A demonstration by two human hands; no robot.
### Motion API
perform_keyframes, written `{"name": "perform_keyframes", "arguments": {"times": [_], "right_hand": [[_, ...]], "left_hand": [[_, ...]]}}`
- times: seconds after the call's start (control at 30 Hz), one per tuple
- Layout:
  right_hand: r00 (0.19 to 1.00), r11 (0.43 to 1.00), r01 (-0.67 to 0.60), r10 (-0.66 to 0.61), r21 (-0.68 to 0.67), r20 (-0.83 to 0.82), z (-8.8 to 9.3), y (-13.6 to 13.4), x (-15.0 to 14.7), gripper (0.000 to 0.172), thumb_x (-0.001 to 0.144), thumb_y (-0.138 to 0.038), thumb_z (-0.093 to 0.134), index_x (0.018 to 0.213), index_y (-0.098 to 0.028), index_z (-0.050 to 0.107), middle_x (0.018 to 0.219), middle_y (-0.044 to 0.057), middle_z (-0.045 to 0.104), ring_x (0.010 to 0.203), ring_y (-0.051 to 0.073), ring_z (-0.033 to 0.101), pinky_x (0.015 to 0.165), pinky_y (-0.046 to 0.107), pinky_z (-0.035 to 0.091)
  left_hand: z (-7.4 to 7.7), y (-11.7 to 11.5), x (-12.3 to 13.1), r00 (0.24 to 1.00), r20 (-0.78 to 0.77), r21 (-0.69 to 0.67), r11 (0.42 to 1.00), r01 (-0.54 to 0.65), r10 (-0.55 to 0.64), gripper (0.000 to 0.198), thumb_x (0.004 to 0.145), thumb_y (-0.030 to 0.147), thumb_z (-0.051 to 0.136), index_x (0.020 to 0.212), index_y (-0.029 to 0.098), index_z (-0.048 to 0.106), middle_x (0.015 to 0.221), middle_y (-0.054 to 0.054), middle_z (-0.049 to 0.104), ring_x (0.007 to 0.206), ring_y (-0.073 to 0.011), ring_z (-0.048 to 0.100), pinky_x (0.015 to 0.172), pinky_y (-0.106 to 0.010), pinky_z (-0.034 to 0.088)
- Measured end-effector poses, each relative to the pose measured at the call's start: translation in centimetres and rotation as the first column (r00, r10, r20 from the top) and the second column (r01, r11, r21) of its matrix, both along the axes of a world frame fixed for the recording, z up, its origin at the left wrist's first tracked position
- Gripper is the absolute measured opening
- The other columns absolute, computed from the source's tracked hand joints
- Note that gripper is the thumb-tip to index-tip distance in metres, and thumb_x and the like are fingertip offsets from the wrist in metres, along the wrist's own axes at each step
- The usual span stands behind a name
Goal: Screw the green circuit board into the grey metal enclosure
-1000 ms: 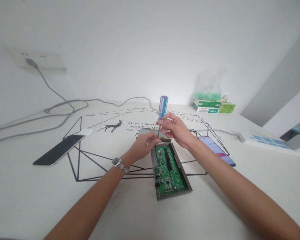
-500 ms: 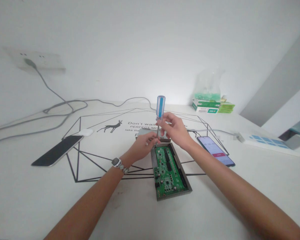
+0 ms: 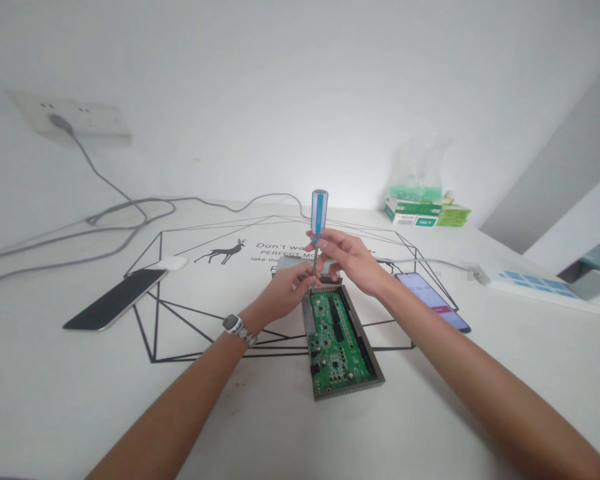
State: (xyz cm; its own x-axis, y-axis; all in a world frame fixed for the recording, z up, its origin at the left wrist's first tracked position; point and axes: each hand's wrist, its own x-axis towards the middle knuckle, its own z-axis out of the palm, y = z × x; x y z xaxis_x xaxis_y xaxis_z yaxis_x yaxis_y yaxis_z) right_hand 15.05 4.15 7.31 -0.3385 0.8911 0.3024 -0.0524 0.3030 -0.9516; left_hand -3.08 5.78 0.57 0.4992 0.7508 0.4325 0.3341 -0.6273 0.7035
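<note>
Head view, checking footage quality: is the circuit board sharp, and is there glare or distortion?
Head view: the circuit board is reasonably clear, tiny markings soft; pale glare lights the wall behind the screwdriver; wide-angle distortion bends the table edge.

The left wrist (image 3: 254,318) wears an apparently metal watch (image 3: 234,325).

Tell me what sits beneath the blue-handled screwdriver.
Below the blue-and-clear-handled screwdriver, gripped by the right hand, lies grey metal casing holding a green circuit board. The left hand covers the shaft's tip, so what it touches cannot be seen.
</note>
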Motion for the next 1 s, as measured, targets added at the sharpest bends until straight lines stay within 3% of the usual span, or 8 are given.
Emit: {"name": "perform_keyframes", "arguments": {"times": [0.17,0.33,0.5,0.6,0.7,0.83,1.0], "right_hand": [[1.0,0.999,0.019,-0.02,0.042,0.022,-0.1,0.1,0.0,0.029,0.083,-0.044,0.072,0.099,-0.021,0.064,0.097,0.003,0.067,0.064,0.01,0.062,0.042,0.019,0.041],[0.99,0.985,0.141,-0.143,0.097,0.015,-0.2,0.2,-0.2,0.034,0.076,-0.044,0.079,0.085,-0.022,0.055,0.081,-0.002,0.061,0.057,0.01,0.059,0.042,0.021,0.039],[0.925,0.897,0.34,-0.374,0.282,0.072,0.0,-0.7,-0.9,0.031,0.076,-0.037,0.079,0.078,-0.021,0.053,0.076,-0.003,0.063,0.055,0.009,0.056,0.05,0.024,0.041],[0.892,0.861,0.383,-0.439,0.336,0.108,0.0,-1.0,-1.2,0.028,0.077,-0.037,0.078,0.079,-0.02,0.055,0.076,-0.002,0.063,0.058,0.009,0.055,0.052,0.024,0.043],[0.915,0.889,0.335,-0.386,0.312,0.117,-0.1,-0.6,-0.9,0.027,0.077,-0.039,0.076,0.085,-0.02,0.059,0.08,0.0,0.063,0.068,0.012,0.057,0.052,0.023,0.044],[0.985,0.984,0.127,-0.14,0.127,0.099,0.0,0.2,-0.1,0.03,0.079,-0.045,0.072,0.094,-0.021,0.062,0.09,0.003,0.065,0.077,0.016,0.059,0.047,0.022,0.045],[0.998,0.997,-0.002,-0.003,0.08,0.068,0.2,0.4,0.6,0.029,0.08,-0.043,0.073,0.096,-0.02,0.063,0.093,0.003,0.065,0.075,0.014,0.058,0.048,0.022,0.047]], "left_hand": [[0.0,0.1,-0.1,1.0,-0.029,0.02,1.0,0.0,0.0,0.022,0.096,0.028,0.048,0.097,0.02,0.069,0.094,-0.004,0.078,0.089,-0.0202,0.071,0.081,-0.032,0.052],[0.2,-0.2,0.1,0.999,-0.04,0.04,0.999,-0.021,0.023,0.021,0.095,0.028,0.049,0.093,0.02,0.068,0.091,-0.003,0.078,0.082,-0.019,0.069,0.076,-0.03,0.051],[0.4,-0.4,0.2,0.997,-0.065,0.065,0.997,-0.047,0.051,0.024,0.095,0.032,0.05,0.087,0.019,0.068,0.085,-0.003,0.077,0.077,-0.0188,0.067,0.072,-0.03,0.05],[0.5,-0.4,0.2,0.994,-0.093,0.079,0.996,-0.042,0.049,0.028,0.097,0.034,0.048,0.084,0.018,0.068,0.084,-0.003,0.076,0.077,-0.0186,0.066,0.073,-0.03,0.049],[0.5,-0.4,0.2,0.994,-0.1,0.075,0.996,-0.044,0.052,0.03,0.097,0.034,0.047,0.084,0.018,0.069,0.085,-0.003,0.077,0.078,-0.0185,0.066,0.074,-0.03,0.049],[0.4,-0.4,0.2,0.992,-0.109,0.077,0.995,-0.057,0.065,0.031,0.099,0.036,0.047,0.085,0.018,0.07,0.087,-0.003,0.077,0.079,-0.019,0.065,0.072,-0.03,0.047],[0.3,-0.3,0.2,0.993,-0.103,0.073,0.996,-0.048,0.055,0.03,0.099,0.035,0.047,0.083,0.019,0.067,0.085,-0.002,0.077,0.077,-0.0181,0.064,0.073,-0.03,0.046]]}}
